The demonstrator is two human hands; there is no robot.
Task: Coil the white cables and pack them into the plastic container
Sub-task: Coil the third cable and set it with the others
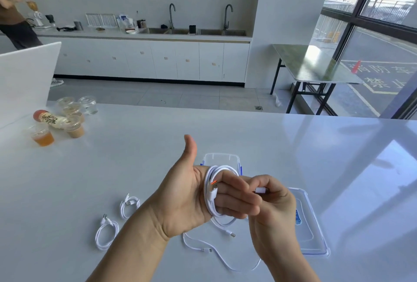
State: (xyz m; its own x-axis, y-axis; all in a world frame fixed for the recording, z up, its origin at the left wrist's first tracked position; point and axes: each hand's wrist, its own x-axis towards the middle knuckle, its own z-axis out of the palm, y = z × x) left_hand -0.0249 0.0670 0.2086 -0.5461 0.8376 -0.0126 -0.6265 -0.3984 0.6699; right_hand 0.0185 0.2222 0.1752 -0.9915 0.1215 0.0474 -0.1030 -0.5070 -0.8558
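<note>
**Left hand**: held above the white table, palm towards the camera, thumb raised clear, four fingers straight and pointing right. It clasps nothing. The wound cable sits in several turns round those fingers, close to the knuckles. A flat plug with an orange insert lies against the turns on the palm side.

**Right hand**: just beside the left fingertips, fingers curled. Thumb and forefinger pinch a white connector. The lead behind it is hidden by the left fingers, so I cannot confirm that it joins the wound cable.

**Plastic container**: clear with blue clips, standing on the table just behind the left hand and partly hidden by it. Contents cannot be told. Its lid lies flat on the table, apart from it, to the right of the right hand.

**Other cables on the table:**
- A loose cable lies in an open curve beneath both hands.
- A further plug end lies below the left hand.
- A first coiled cable lies left of the left forearm.
- A second coiled cable lies nearer the camera, also left of that forearm.

**Surroundings:** lidded cups of drink and a bottle on its side stand at the table's far left. A person stands at the far counter, along which are the sinks
</note>
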